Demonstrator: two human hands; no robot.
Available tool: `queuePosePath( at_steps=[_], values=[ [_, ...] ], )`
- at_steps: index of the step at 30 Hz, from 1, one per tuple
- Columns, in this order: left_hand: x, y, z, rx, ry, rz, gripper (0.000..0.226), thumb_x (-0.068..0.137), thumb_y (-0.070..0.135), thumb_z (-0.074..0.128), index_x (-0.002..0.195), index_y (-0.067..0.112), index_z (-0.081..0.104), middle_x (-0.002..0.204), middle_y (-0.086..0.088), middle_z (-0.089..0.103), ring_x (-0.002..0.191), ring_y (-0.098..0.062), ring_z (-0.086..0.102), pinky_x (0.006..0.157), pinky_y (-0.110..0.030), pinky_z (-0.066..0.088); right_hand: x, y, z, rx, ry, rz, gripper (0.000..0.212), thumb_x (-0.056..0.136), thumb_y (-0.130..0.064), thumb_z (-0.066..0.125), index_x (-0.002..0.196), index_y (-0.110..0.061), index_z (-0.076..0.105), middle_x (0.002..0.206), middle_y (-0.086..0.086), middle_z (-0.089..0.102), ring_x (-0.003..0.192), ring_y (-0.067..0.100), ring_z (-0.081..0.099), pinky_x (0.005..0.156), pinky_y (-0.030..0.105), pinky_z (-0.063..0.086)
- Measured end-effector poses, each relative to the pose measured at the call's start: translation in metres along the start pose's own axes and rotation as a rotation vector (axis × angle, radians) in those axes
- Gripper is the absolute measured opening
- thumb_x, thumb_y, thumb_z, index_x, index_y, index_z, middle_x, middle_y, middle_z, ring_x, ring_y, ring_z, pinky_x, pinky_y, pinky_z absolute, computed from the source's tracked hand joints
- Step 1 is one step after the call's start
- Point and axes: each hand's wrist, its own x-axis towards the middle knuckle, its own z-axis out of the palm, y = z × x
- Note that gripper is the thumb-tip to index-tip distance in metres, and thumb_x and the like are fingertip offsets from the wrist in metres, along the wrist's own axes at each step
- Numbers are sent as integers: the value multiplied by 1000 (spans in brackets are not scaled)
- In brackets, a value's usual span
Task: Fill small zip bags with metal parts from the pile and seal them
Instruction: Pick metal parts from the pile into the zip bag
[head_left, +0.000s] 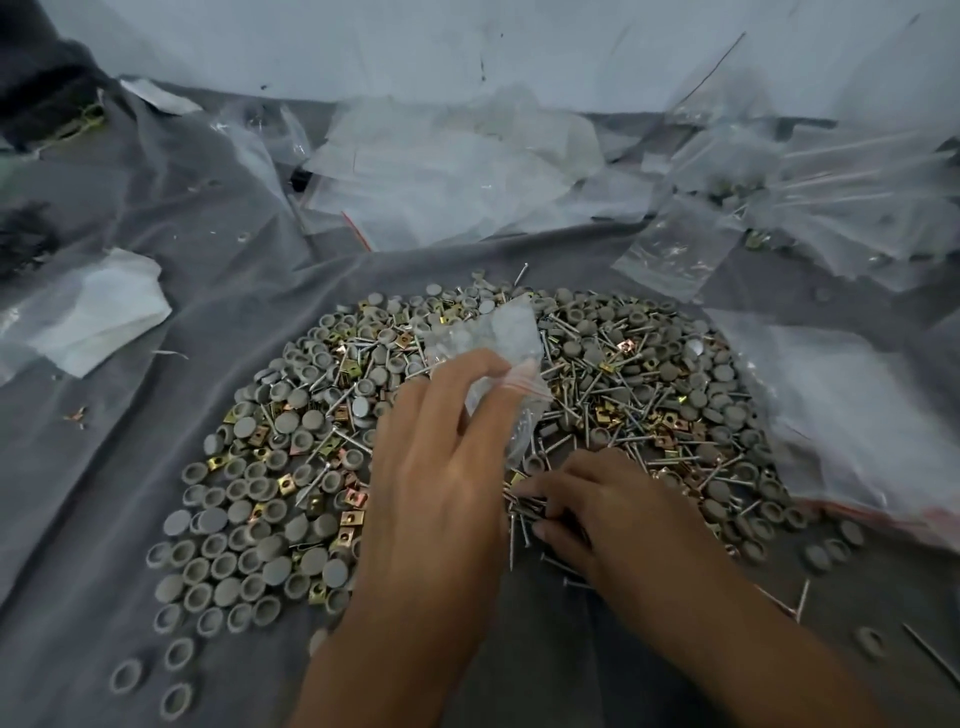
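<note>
1. Two bare hands work over a wide pile (467, 441) of grey round caps, brass-coloured square plates and thin nails, spread on a grey cloth (130, 415).
2. The left hand (441, 467) pinches a small clear zip bag (488, 343) with a red strip at its mouth, holding it just above the middle of the pile.
3. The right hand (587, 504) lies low at the near edge of the pile, fingers curled round a bunch of nails (524, 512).
4. Far behind the pile lies a heap of empty clear bags (457, 166).
5. More zip bags (810, 192) sit at the far right, some with parts inside.
6. A large clear bag (852, 415) rests at the right edge of the pile.
</note>
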Motion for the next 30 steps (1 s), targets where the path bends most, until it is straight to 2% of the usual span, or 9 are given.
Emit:
queuePosePath(
  at_steps=[3, 5, 7, 9, 12, 17, 20, 25, 30],
  values=[
    [0, -4, -3, 10, -18, -26, 71, 62, -21, 62, 128, 8, 62, 133, -7, 53, 106, -27, 51, 85, -44, 46, -3, -7, 1, -32, 6, 13, 25, 95, -41, 62, 120, -42, 58, 101, -20, 54, 103, 6, 49, 77, 23, 41],
    [2, -5, -5, 4, -5, -36, 70, 62, -23, 63, 126, 6, 63, 130, -9, 55, 108, -29, 52, 86, -46, 47, -8, -12, 2, -10, 48, 47, 24, 98, -47, 51, 119, -41, 58, 103, -20, 54, 102, 6, 49, 80, 24, 42],
    [2, -4, -6, 2, -5, -33, 70, 62, -23, 66, 125, 5, 63, 129, -9, 55, 111, -30, 53, 89, -45, 46, -11, -18, 3, 39, 79, 112, 38, 91, -62, 42, 120, -41, 55, 99, -22, 51, 100, 4, 47, 85, 24, 42],
    [2, -3, -7, 0, -13, -28, 70, 62, -22, 67, 125, 6, 63, 130, -9, 55, 112, -30, 53, 91, -44, 46, -11, -26, 6, 46, 72, 153, 52, 80, -73, 48, 123, -43, 47, 98, -23, 49, 102, 4, 46, 88, 25, 40],
    [2, -3, -10, -11, -9, -39, 69, 63, -22, 69, 125, 7, 63, 130, -8, 55, 113, -29, 53, 92, -42, 45, -12, -39, 12, 32, 35, 180, 49, 85, -63, 63, 124, -41, 42, 109, -18, 56, 110, 8, 47, 91, 29, 42],
    [1, -3, -11, -1, -44, -36, 69, 64, -22, 71, 126, 5, 63, 131, -10, 56, 115, -30, 54, 94, -44, 46, -23, -38, 5, 50, 63, 221, 31, 97, -43, 56, 123, -43, 39, 108, -15, 57, 106, 7, 54, 86, 28, 47],
    [-2, -3, -11, 14, -68, -33, 72, 63, -23, 71, 127, 7, 62, 132, -8, 54, 114, -28, 54, 95, -41, 43, -24, -35, -6, 106, 82, 250, 20, 97, -37, 56, 116, -41, 50, 105, -18, 59, 97, 3, 56, 85, 27, 50],
    [2, -3, -6, -1, -83, 0, 73, 62, -21, 73, 127, 11, 61, 131, -5, 52, 106, -25, 53, 88, -45, 49, -21, -36, -10, 102, 57, 245, 10, 97, -39, 58, 107, -39, 57, 101, -21, 55, 97, -1, 53, 85, 22, 47],
    [-1, -8, -3, -3, -111, 58, 54, 75, -1, 80, 124, 12, 62, 129, -3, 53, 99, -21, 53, 83, -41, 48, -17, -45, 2, -61, 20, 228, 23, 98, -45, 44, 113, -33, 56, 115, -14, 56, 112, 7, 50, 85, 25, 42]
  ],
)
